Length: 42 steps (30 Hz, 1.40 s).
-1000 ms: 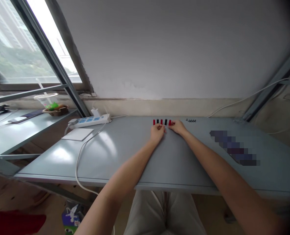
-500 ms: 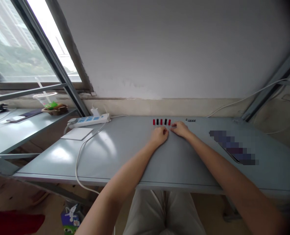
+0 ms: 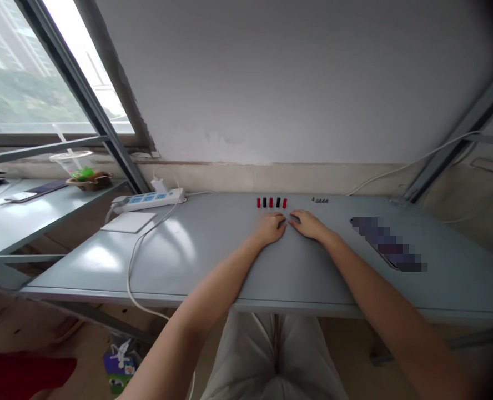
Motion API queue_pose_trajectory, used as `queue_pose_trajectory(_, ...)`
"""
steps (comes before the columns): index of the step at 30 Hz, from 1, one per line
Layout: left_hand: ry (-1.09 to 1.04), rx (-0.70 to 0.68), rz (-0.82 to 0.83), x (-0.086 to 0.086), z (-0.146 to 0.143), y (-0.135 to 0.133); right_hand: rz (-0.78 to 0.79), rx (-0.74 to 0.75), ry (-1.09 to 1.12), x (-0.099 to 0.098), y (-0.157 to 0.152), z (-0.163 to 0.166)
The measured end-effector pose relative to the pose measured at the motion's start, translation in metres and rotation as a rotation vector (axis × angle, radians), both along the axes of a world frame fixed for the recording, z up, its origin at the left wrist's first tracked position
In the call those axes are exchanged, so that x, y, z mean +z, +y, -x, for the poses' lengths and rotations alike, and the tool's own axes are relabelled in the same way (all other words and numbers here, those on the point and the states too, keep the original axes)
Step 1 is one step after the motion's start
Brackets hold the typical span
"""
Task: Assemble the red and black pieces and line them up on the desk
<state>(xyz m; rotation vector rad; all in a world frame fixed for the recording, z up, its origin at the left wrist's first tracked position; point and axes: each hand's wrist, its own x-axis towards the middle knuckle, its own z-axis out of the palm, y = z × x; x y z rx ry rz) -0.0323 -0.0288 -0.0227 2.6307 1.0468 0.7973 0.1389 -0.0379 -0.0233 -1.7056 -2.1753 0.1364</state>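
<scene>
A row of several small red and black upright pieces [image 3: 271, 202] stands near the far edge of the grey table [image 3: 213, 261]. My left hand [image 3: 271, 228] lies palm down on the table just in front of the row, fingers loosely curled and holding nothing. My right hand [image 3: 308, 224] rests flat beside it, fingertips almost touching the left hand's, also with nothing in it. Both hands are a short way back from the row and do not touch it. A few tiny dark pieces [image 3: 320, 200] lie to the right of the row.
A white power strip [image 3: 149, 201] with a cable trailing over the table's front edge lies at the far left, with a white pad [image 3: 129, 221] beside it. A blurred dark object [image 3: 388, 244] lies at the right. A side shelf [image 3: 21, 214] holds a cup and a bowl.
Both hands have drawn back from the row of red and black pieces towards me and now rest on the table. The row stands untouched.
</scene>
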Motion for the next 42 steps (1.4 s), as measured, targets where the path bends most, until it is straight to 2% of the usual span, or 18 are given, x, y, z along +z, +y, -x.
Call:
queue_pose_trajectory(11,0.004,-0.037,-0.029,0.0013,0.0007,0.0001,0.015,-0.001,0.002,-0.0003,0.0002,-0.0012)
queue_pose_trajectory(42,0.011,-0.025,-0.017,0.0012,0.0009,0.0003,-0.003,0.003,0.027,-0.0031,0.0013,-0.0021)
